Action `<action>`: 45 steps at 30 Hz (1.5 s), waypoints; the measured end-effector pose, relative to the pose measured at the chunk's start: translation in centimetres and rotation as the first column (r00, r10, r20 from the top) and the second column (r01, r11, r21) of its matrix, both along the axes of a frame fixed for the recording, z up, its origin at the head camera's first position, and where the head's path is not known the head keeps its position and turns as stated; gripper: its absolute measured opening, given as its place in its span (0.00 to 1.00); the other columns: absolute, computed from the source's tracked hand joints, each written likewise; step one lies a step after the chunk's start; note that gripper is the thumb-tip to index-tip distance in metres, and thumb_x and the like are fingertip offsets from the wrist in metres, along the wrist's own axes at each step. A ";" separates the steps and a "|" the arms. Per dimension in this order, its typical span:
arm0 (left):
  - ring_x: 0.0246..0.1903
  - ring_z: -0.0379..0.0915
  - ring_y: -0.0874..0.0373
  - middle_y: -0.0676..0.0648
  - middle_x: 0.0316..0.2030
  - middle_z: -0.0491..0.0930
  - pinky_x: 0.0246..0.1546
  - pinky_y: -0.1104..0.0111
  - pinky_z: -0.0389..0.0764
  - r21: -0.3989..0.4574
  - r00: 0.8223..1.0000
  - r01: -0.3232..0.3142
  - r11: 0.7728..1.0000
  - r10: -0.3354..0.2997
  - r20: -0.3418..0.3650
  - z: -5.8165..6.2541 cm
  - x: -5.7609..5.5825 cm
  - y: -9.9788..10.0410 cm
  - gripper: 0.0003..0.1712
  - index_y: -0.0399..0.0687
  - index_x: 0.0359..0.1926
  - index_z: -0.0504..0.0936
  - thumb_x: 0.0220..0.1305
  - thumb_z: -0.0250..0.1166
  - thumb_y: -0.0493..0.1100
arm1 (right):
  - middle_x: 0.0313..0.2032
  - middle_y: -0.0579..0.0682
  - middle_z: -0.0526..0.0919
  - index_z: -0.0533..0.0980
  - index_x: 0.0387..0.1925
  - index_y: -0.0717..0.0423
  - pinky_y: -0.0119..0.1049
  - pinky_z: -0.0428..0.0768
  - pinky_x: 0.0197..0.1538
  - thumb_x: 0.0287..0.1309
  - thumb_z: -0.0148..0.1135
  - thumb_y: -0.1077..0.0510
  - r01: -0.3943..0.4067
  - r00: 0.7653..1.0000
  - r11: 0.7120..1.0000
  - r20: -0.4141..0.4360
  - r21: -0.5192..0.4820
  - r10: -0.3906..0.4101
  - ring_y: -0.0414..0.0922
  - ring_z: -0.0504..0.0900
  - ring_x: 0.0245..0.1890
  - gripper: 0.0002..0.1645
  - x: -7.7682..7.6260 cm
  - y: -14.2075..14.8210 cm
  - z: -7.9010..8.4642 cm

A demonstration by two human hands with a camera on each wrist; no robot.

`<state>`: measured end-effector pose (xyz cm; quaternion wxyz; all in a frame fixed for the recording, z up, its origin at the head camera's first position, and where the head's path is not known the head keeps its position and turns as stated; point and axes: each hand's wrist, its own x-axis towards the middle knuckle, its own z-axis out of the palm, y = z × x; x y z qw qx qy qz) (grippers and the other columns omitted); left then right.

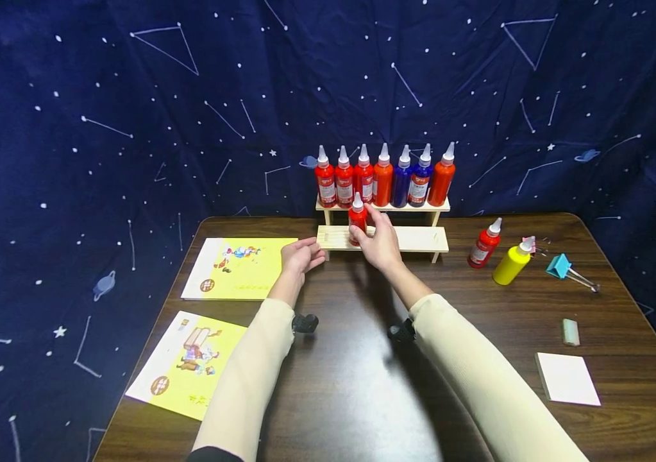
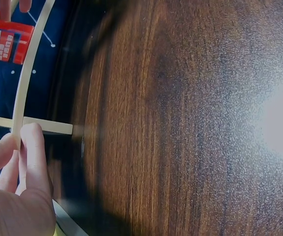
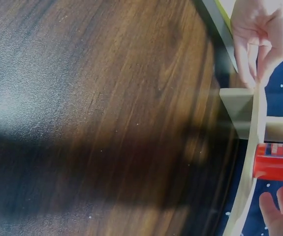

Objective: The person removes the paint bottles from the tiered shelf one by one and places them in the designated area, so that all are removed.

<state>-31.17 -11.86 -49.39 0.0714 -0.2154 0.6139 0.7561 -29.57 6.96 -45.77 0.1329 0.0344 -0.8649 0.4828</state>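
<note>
Dark wood-grain worktop is being backed by a navy star-patterned cloth, and at its far edge a two-step wooden rack is standing. A red paint bottle is being held upright on the left part of the rack's lower step, its nozzle pointing up and its long axis vertical. It is being gripped by the right hand, whose fingers are curled round the bottle's body from the right and front; the bottle is lying just ahead of that hand's palm. The left hand is being kept at the rack's left end, where the edge of the lower step is being pinched between fingertips and thumb, as the left wrist view is showing. The right hand is therefore the one on the bottle.

On the rack's upper step a row of seven bottles, red, orange and blue, is being kept. Right of the rack, a second red bottle, a yellow bottle and a teal binder clip are lying. Left of the rack, two yellow booklets are resting.
</note>
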 end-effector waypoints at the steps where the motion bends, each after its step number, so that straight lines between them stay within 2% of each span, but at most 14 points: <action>1: 0.26 0.81 0.60 0.41 0.35 0.81 0.37 0.67 0.86 -0.001 1.000 0.002 1.000 -0.002 -0.001 0.0 0.0 0.0 0.16 0.35 0.52 0.80 0.62 0.62 0.30 | 0.51 0.59 0.75 0.67 0.65 0.54 0.44 0.73 0.59 0.58 0.67 0.52 0.009 1.000 1.000 -0.004 0.003 -0.009 0.52 0.76 0.52 0.35 0.0 0.0 0.0; 4: 0.26 0.81 0.60 0.42 0.33 0.81 0.38 0.67 0.86 -0.005 1.000 0.006 1.000 -0.006 -0.002 0.1 0.0 0.0 0.17 0.35 0.53 0.80 0.62 0.62 0.31 | 0.48 0.59 0.75 0.71 0.61 0.55 0.44 0.75 0.56 0.57 0.68 0.52 0.021 1.000 1.000 -0.010 -0.011 -0.021 0.52 0.76 0.51 0.32 0.0 0.1 0.0; 8: 0.27 0.82 0.59 0.42 0.34 0.82 0.38 0.67 0.86 -0.010 1.000 0.010 1.000 -0.010 0.000 0.1 0.0 0.0 0.17 0.35 0.53 0.79 0.62 0.62 0.31 | 0.51 0.59 0.76 0.72 0.57 0.58 0.44 0.79 0.56 0.56 0.68 0.56 -0.010 1.000 0.995 -0.017 -0.102 0.009 0.53 0.78 0.52 0.28 0.4 0.3 0.0; 13: 0.27 0.81 0.59 0.42 0.34 0.81 0.37 0.68 0.86 -0.007 1.000 0.011 1.000 -0.011 0.007 0.2 0.0 0.1 0.17 0.35 0.53 0.79 0.63 0.61 0.31 | 0.54 0.62 0.76 0.71 0.57 0.63 0.48 0.82 0.53 0.56 0.67 0.62 -0.058 0.998 0.963 -0.024 -0.264 0.053 0.56 0.78 0.53 0.28 1.5 1.5 -0.2; 16: 0.28 0.81 0.59 0.42 0.34 0.81 0.37 0.68 0.86 -0.006 1.000 0.013 1.000 -0.013 0.005 0.3 0.0 0.2 0.17 0.35 0.53 0.79 0.63 0.61 0.31 | 0.54 0.64 0.76 0.70 0.57 0.64 0.49 0.81 0.54 0.55 0.68 0.64 -0.057 0.998 0.945 -0.022 -0.323 0.053 0.58 0.77 0.53 0.28 2.5 3.1 -0.4; 18: 0.28 0.82 0.58 0.41 0.35 0.81 0.37 0.68 0.86 -0.002 1.000 0.013 1.000 -0.013 0.004 0.3 0.0 0.2 0.17 0.35 0.53 0.79 0.63 0.61 0.31 | 0.53 0.64 0.76 0.70 0.57 0.66 0.50 0.81 0.54 0.55 0.67 0.65 -0.051 0.999 0.939 -0.025 -0.341 0.045 0.58 0.77 0.53 0.28 3.5 4.3 -0.3; 21: 0.29 0.82 0.58 0.41 0.35 0.81 0.39 0.67 0.86 0.005 1.000 0.007 1.000 -0.007 0.007 0.3 0.0 0.2 0.17 0.35 0.53 0.79 0.63 0.61 0.31 | 0.53 0.67 0.76 0.69 0.56 0.70 0.50 0.81 0.54 0.54 0.67 0.68 -0.019 1.000 0.937 -0.008 -0.349 0.018 0.61 0.76 0.53 0.28 5.6 6.3 0.9; 24: 0.29 0.82 0.58 0.42 0.35 0.81 0.40 0.66 0.86 0.003 1.000 0.000 1.000 0.000 0.004 0.4 0.1 0.1 0.16 0.35 0.53 0.79 0.63 0.61 0.30 | 0.52 0.69 0.76 0.69 0.56 0.73 0.43 0.82 0.53 0.52 0.67 0.70 0.030 1.000 0.940 0.006 -0.341 -0.030 0.60 0.76 0.52 0.29 8.0 8.6 2.0; 25: 0.29 0.82 0.58 0.42 0.35 0.81 0.41 0.66 0.86 0.003 1.000 0.000 1.000 0.000 0.004 0.4 0.1 0.1 0.16 0.35 0.53 0.80 0.63 0.61 0.30 | 0.52 0.69 0.76 0.69 0.55 0.74 0.40 0.82 0.53 0.52 0.67 0.71 0.054 0.999 0.937 0.017 -0.344 -0.051 0.59 0.77 0.51 0.29 8.8 9.4 2.2; 28: 0.30 0.82 0.57 0.43 0.34 0.81 0.42 0.66 0.85 0.004 1.000 0.005 1.000 -0.005 0.010 0.5 0.2 0.2 0.16 0.36 0.53 0.80 0.64 0.61 0.31 | 0.50 0.67 0.77 0.70 0.55 0.72 0.27 0.81 0.50 0.51 0.68 0.69 0.130 0.991 0.943 0.000 -0.306 -0.137 0.45 0.78 0.46 0.29 10.3 12.4 0.8; 32: 0.31 0.82 0.57 0.44 0.33 0.81 0.42 0.66 0.85 0.008 1.000 0.005 1.000 -0.005 0.024 0.4 0.1 0.2 0.16 0.37 0.53 0.80 0.63 0.61 0.31 | 0.48 0.63 0.78 0.71 0.55 0.68 0.24 0.80 0.49 0.52 0.70 0.65 0.286 0.957 0.931 0.021 -0.225 -0.289 0.33 0.76 0.41 0.29 12.1 16.3 -1.4; 36: 0.31 0.82 0.57 0.43 0.33 0.81 0.41 0.66 0.86 0.006 1.000 0.004 1.000 -0.004 0.021 0.3 0.2 0.2 0.16 0.37 0.53 0.80 0.63 0.62 0.31 | 0.52 0.59 0.78 0.71 0.58 0.64 0.24 0.79 0.50 0.55 0.69 0.58 0.434 0.899 0.890 0.122 -0.140 -0.420 0.41 0.77 0.45 0.31 14.1 19.1 -2.0; 39: 0.33 0.82 0.56 0.42 0.34 0.82 0.41 0.66 0.86 0.007 1.000 0.002 1.000 -0.002 0.015 0.4 0.2 0.2 0.16 0.36 0.52 0.80 0.63 0.62 0.31 | 0.53 0.58 0.76 0.70 0.60 0.62 0.22 0.79 0.50 0.55 0.69 0.55 0.506 0.858 0.849 0.189 -0.153 -0.478 0.44 0.77 0.46 0.33 15.0 20.9 -2.6; 45: 0.36 0.83 0.53 0.40 0.37 0.81 0.41 0.66 0.86 0.011 1.000 0.000 1.000 0.000 0.015 0.3 0.2 0.3 0.16 0.36 0.52 0.80 0.63 0.62 0.31 | 0.45 0.43 0.75 0.70 0.59 0.62 0.18 0.78 0.48 0.53 0.71 0.57 0.615 0.787 0.764 0.208 -0.193 -0.581 0.31 0.74 0.39 0.33 15.6 23.4 -3.6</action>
